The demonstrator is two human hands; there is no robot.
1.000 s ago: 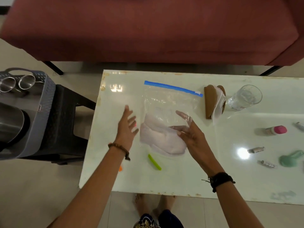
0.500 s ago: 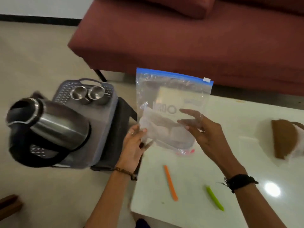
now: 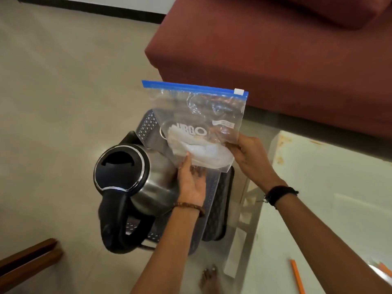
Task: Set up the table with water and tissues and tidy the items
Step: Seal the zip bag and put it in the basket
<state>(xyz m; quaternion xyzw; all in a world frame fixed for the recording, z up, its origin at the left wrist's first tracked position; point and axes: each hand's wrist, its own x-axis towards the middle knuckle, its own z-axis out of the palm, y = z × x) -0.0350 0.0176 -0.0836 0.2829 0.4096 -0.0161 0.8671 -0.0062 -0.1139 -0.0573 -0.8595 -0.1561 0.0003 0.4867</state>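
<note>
I hold a clear zip bag (image 3: 197, 115) with a blue seal strip and white tissues (image 3: 199, 151) inside, upright over the grey basket (image 3: 148, 124). My right hand (image 3: 250, 158) pinches the bag's lower right corner. My left hand (image 3: 191, 181) is under the bag's lower left, fingertips touching its bottom edge, palm up. A steel electric kettle (image 3: 131, 177) with a black lid and handle sits in the basket just left of my left hand.
The basket rests on a black stool (image 3: 220, 209) beside the white table (image 3: 331, 198) at right. An orange stick (image 3: 297, 276) lies on the table near its front. A maroon sofa (image 3: 275, 49) stands behind. A wooden piece (image 3: 27, 259) lies at lower left.
The bag was lifted off the table and carried left over the basket and kettle. My view swung left with it, so most of the table is out of sight.
</note>
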